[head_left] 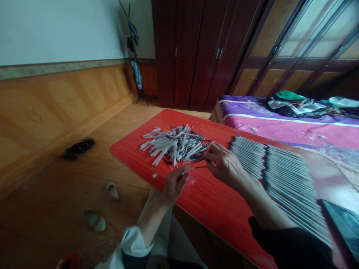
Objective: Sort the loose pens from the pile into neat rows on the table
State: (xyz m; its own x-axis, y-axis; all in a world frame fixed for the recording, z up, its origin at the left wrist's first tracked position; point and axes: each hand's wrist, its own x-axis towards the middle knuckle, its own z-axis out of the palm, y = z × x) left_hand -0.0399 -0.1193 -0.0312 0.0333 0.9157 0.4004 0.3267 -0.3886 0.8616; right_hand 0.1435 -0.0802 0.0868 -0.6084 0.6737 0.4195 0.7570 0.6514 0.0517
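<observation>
Over the near edge of the red table [134,149], my left hand [174,185] is closed, its thumb and fingers pinching a small whitish tube-like piece [185,169]. To its right, my right hand [226,164] is pinched around a thin dark rod [198,167], which spans the gap toward my left hand. Whether the rod enters the whitish piece is too small to tell. Just beyond both hands lies a loose pile of translucent white tubes [159,145] mixed with thin black sticks [200,140].
Two neat rows of pale sticks with dark ends, a shorter row [248,155] and a longer row [291,179], lie on the right. A dark-screened device [342,228] rests at the right edge. A small white scrap [154,175] sits left of my hands. A bed [252,125] stands behind.
</observation>
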